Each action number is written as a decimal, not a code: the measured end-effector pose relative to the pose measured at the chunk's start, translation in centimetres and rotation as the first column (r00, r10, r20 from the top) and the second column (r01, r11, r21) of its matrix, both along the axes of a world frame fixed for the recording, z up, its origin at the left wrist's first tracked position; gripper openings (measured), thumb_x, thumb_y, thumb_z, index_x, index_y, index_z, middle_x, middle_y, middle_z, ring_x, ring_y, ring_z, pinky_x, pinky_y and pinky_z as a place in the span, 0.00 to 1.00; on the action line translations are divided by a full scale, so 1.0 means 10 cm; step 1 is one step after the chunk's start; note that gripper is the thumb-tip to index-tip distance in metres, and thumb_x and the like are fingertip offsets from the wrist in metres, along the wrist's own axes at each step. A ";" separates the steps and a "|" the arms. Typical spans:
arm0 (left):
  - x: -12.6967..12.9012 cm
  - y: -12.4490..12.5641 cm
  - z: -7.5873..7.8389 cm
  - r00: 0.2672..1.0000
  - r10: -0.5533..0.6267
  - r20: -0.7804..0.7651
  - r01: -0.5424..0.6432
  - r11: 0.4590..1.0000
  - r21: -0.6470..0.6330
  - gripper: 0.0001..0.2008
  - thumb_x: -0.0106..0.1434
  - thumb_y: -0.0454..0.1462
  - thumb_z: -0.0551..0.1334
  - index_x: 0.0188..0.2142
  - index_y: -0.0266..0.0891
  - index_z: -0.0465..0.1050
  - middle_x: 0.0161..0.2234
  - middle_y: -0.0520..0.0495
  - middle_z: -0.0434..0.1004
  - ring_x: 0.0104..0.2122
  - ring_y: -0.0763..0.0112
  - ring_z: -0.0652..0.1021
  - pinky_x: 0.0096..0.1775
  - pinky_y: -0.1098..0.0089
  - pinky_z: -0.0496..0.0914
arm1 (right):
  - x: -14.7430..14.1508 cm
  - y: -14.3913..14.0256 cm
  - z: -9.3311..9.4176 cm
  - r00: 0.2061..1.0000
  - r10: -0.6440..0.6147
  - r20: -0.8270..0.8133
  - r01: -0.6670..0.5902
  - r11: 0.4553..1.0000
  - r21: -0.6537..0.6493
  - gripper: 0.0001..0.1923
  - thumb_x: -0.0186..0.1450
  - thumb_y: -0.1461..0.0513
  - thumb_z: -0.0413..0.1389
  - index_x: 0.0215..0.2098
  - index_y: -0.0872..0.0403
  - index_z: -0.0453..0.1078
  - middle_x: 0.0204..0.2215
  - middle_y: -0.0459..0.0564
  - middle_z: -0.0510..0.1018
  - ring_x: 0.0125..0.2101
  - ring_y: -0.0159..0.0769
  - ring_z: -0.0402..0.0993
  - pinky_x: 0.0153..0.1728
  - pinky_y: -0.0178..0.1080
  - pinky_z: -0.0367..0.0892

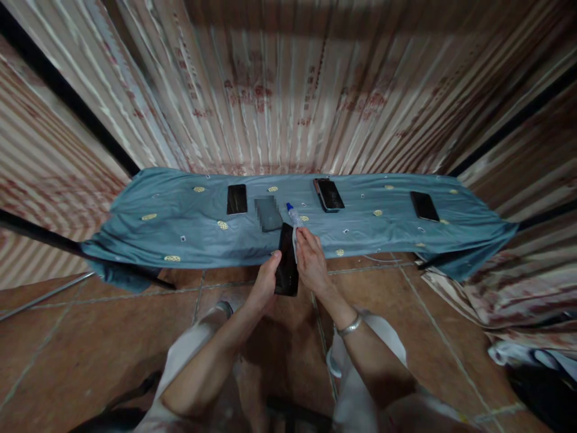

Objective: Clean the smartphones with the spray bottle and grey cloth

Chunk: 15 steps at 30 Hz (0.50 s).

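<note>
My left hand (267, 278) grips a black smartphone (285, 270) by its left side, thumb along the edge, in front of the bench's near edge. At the phone's right edge, my right hand (311, 260) has its fingers closed on a thin white cloth (294, 243), mostly hidden by the fingers. Just beyond the hands lies a small clear bottle with a blue cap (290, 207). Left of the bottle is a dark grey piece, perhaps a folded cloth (270, 215), partly blurred out.
On the blue patterned cloth (193, 231) covering the bench lie a phone (237, 199) at left, some stacked phones (330, 195) right of centre and another phone (424, 206) at far right. Black poles (67, 90) and striped curtains (270, 90) enclose the bench.
</note>
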<state>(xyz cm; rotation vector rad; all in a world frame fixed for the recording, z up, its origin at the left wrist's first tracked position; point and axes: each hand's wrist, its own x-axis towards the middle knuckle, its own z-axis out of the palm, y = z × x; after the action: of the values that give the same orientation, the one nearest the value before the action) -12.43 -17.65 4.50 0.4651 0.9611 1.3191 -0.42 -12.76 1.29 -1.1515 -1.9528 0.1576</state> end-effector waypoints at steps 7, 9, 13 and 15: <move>0.01 -0.37 0.13 0.995 0.059 0.075 -0.057 0.998 -0.036 0.16 0.52 0.46 0.70 0.34 0.36 0.80 0.39 0.44 0.84 0.49 0.57 0.78 0.55 0.61 0.67 | -0.04 -0.31 0.02 0.998 0.059 0.025 -0.059 0.998 -0.002 0.25 0.71 0.66 0.39 0.64 0.60 0.60 0.58 0.64 0.68 0.60 0.46 0.62 0.59 0.54 0.61; -0.01 -0.58 0.10 0.992 0.084 0.092 -0.076 0.993 -0.092 0.15 0.53 0.46 0.69 0.33 0.36 0.79 0.36 0.44 0.84 0.47 0.57 0.80 0.53 0.61 0.69 | -0.09 -0.58 -0.03 0.996 0.080 0.031 -0.080 0.997 -0.004 0.25 0.71 0.67 0.40 0.64 0.60 0.61 0.58 0.64 0.69 0.59 0.45 0.63 0.57 0.51 0.65; -0.07 -1.05 -0.02 0.978 0.165 0.131 -0.143 0.976 -0.164 0.15 0.52 0.46 0.69 0.31 0.35 0.79 0.29 0.45 0.83 0.40 0.59 0.82 0.49 0.63 0.72 | -0.14 -1.35 -0.21 0.993 0.102 0.058 -0.100 0.994 -0.031 0.26 0.70 0.68 0.42 0.65 0.57 0.59 0.58 0.61 0.70 0.58 0.45 0.64 0.56 0.51 0.67; -0.09 -1.27 -0.09 0.974 0.188 0.130 -0.162 0.969 -0.187 0.15 0.52 0.47 0.69 0.29 0.35 0.78 0.27 0.46 0.82 0.37 0.61 0.82 0.46 0.65 0.73 | -0.12 -1.76 -0.28 0.987 0.129 0.098 -0.124 0.991 -0.056 0.28 0.69 0.70 0.42 0.67 0.56 0.56 0.58 0.60 0.69 0.59 0.45 0.63 0.56 0.51 0.67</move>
<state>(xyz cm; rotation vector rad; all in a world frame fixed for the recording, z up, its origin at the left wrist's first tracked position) -13.34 -30.34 3.63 0.1477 1.0020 1.3919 -1.60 -30.36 -1.53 -1.0862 -2.1238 0.2199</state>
